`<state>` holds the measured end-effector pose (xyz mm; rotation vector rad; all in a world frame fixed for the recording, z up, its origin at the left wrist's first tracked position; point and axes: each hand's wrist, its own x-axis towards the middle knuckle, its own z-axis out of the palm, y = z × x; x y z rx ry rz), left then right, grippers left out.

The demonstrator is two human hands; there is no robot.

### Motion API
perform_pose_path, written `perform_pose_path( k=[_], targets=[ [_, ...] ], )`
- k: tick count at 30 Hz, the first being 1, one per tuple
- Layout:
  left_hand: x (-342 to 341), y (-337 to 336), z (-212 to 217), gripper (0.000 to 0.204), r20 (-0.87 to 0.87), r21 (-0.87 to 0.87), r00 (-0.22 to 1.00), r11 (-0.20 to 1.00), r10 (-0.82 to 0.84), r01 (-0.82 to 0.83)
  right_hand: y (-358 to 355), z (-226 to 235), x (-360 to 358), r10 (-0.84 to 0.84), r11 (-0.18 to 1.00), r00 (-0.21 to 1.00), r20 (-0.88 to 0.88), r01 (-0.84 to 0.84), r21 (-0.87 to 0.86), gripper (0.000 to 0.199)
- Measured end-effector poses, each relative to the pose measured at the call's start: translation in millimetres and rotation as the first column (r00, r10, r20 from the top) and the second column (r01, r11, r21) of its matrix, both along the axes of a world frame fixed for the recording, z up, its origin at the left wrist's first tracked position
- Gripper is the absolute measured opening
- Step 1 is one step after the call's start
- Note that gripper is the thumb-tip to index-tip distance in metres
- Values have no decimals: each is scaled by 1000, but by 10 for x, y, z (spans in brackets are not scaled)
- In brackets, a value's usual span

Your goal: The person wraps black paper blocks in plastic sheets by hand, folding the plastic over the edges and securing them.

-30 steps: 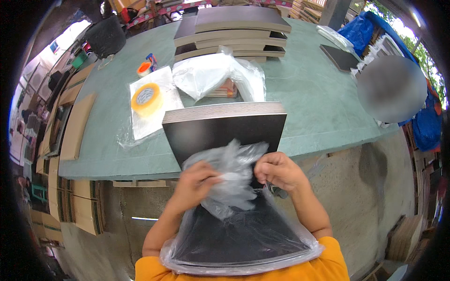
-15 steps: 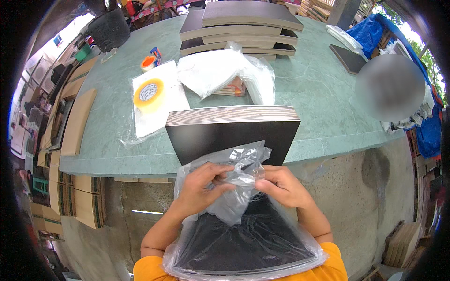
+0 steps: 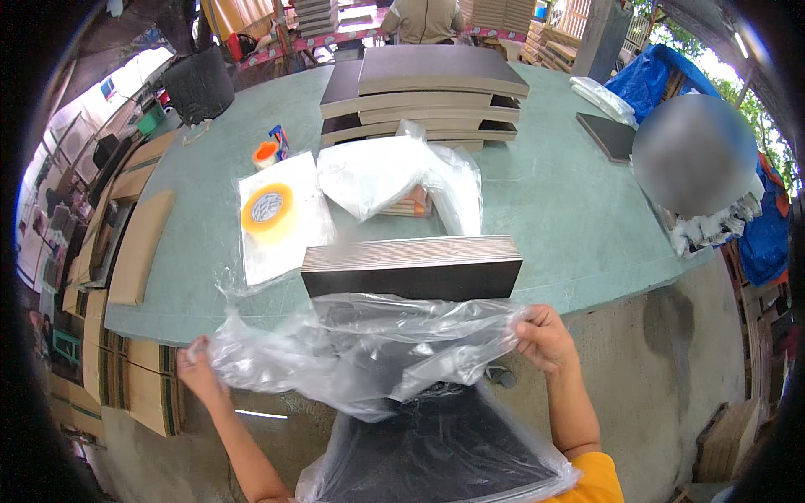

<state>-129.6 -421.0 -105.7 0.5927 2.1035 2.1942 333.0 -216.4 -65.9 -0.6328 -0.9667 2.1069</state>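
Note:
A clear plastic bag [image 3: 335, 344] is stretched wide between my two hands, its upper edge in front of a thick black block of stacked boards [image 3: 411, 277] at the table's near edge. My left hand [image 3: 201, 369] is closed on the bag's left side. On the right, my right hand [image 3: 545, 337] pinches the other side. The bag's lower part surrounds a black flat panel [image 3: 444, 444] close to my body. Crumpled plastic hides where the bag and the block meet.
On the green table [image 3: 570, 218] lie a yellow tape roll [image 3: 267, 208] on white sheets, an orange tape roll [image 3: 265, 153] and white plastic bags [image 3: 369, 176]. Black boards [image 3: 440, 71] are stacked at the back. Cardboard [image 3: 142, 247] stands left; a person [image 3: 426, 21] is beyond.
My hands have moved far apart, pulling the gathered plastic out wide to both sides. My view has tilted up, and a person now shows at the back.

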Motion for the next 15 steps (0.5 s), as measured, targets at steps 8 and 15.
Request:
perform_pose_path(
  k=[8,15],
  targets=[
    [2108,940,1079,18,18,-302,303,284,-953,910,-320,113,-952,132,952,974,184,-177,251,13],
    [915,925,872,12,-158,-407,816,789,-556,459,-177,178,-506,36,982,995,-92,-18,189,18]
  ],
)
